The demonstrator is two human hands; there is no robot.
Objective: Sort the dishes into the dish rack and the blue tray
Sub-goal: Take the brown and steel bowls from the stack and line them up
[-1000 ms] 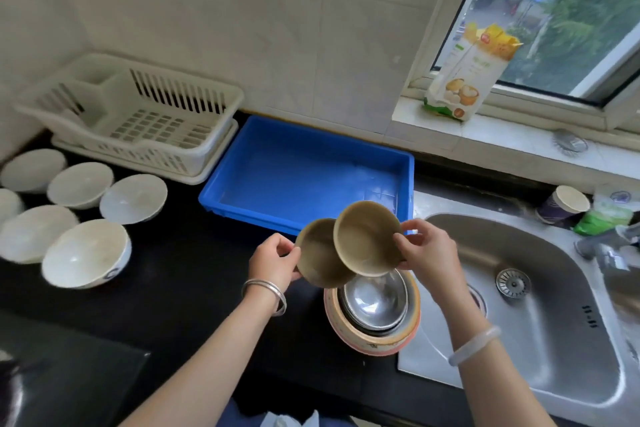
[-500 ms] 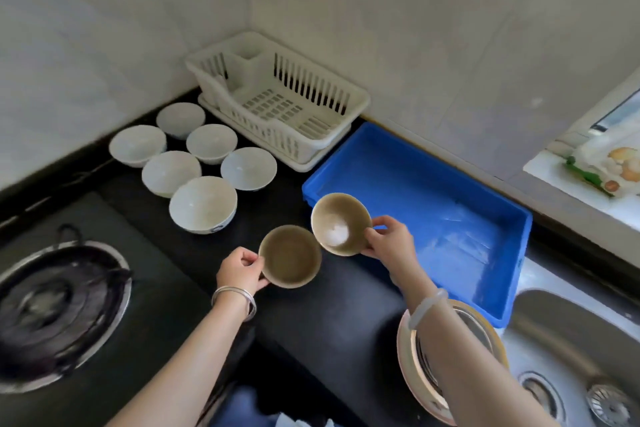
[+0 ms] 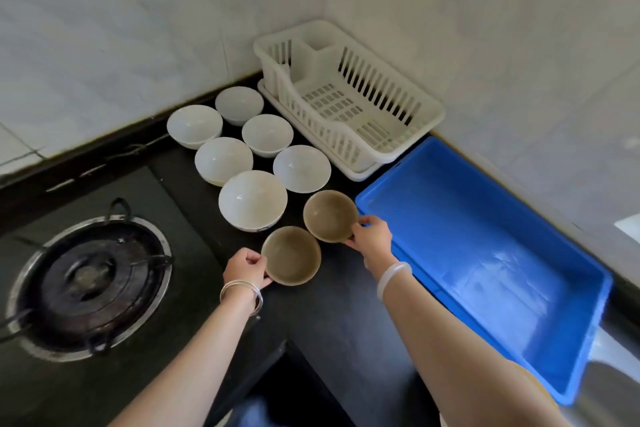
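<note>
Left hand (image 3: 246, 267) grips the near brown bowl (image 3: 291, 255) at its left rim, thumb over the edge, fingers curled beneath. Right hand (image 3: 372, 236) pinches the far brown bowl (image 3: 329, 215) at its right rim in the same way. Both bowls sit mouth-up, low over the black counter (image 3: 339, 322); I cannot tell whether their bases touch it. The two rims are just beside each other, perhaps touching.

Six white bowls (image 3: 252, 199) stand in a cluster on the counter, left of the dish rack (image 3: 349, 104). The rack holds nothing that I can see. The blue tray (image 3: 478, 253) lies just right of my right hand, its floor bare with a wet sheen. I judge the sorting barely begun: no dish is in either container.

Risks, as I read them:
- Each bowl hangs from a one-sided rim grip. If the glaze is wet, a bowl may pivot and slip out of the fingers.
- The brown rims are close; a small inward drift of either hand knocks them together and may chip one.
- The largest white bowl is near both brown ones. Setting down carelessly could strike it.
- The far brown bowl is close to the tray's near corner; swinging right without lifting would catch the tray wall.
- The gas burner (image 3: 90, 284) sits left of my left hand; a dropped bowl could roll onto it.
</note>
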